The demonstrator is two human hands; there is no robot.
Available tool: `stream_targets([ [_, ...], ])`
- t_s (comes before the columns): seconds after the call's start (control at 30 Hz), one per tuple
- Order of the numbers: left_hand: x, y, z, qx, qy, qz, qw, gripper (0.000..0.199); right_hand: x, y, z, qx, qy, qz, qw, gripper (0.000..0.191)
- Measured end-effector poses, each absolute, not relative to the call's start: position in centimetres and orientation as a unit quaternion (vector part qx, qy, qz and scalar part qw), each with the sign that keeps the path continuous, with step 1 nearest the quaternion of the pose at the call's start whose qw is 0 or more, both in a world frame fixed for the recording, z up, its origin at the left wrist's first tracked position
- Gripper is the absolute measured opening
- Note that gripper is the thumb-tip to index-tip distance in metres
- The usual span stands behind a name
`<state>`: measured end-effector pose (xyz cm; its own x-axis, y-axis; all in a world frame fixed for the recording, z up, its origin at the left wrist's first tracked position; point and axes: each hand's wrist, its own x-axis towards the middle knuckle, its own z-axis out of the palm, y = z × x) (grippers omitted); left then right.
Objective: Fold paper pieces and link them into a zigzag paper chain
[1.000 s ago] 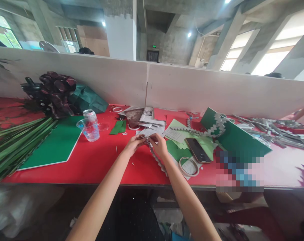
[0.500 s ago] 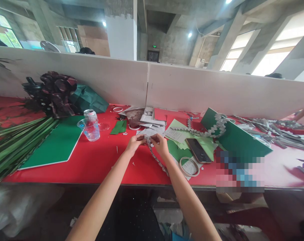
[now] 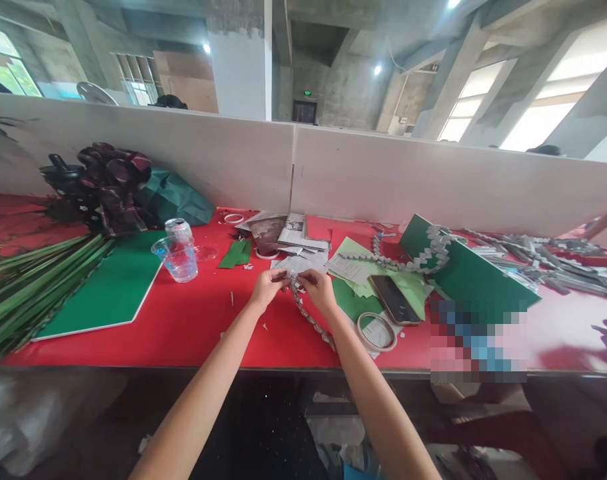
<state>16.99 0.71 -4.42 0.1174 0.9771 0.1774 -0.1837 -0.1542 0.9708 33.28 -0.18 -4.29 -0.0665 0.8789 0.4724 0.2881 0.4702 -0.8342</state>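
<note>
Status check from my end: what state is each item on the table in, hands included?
Left hand: pinching chain end
Right hand: pinching chain end
Folded-strip chain: one end held, rest trailing
Phone: face up, screen dark
Clear plastic cup: upright; contents unclear
Drink can: upright; opening unclear
Tape roll: flat
Left green board: flat, partly covered
Right green board: propped at a slant

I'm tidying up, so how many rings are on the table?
3 show: a back ring, left of the papers; a middle ring, partly under them; and a front ring, beside the phone. More may be hidden.
</note>
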Motion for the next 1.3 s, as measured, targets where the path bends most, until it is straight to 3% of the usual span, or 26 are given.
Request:
stream_targets([
  [0.53, 16.9, 0.8, -4.5, 0.507, 0.370, 0.548, 0.553, 0.031, 33.2, 0.1, -4.6, -0.422, -0.669, 0.319, 0.522, 0.015],
  [0.83, 17.3, 0.8, -4.6, 0.522, 0.390, 0.522, 0.550, 0.045, 33.2, 0.4, -4.9, -0.443, -0.655, 0.305, 0.530, 0.011],
  [1.3, 17.1, 1.2, -5.4, 0.554, 0.437, 0.515, 0.487, 0.049, 33.6, 0.0, -4.6, -0.408, -0.628, 0.417, 0.516, 0.014],
])
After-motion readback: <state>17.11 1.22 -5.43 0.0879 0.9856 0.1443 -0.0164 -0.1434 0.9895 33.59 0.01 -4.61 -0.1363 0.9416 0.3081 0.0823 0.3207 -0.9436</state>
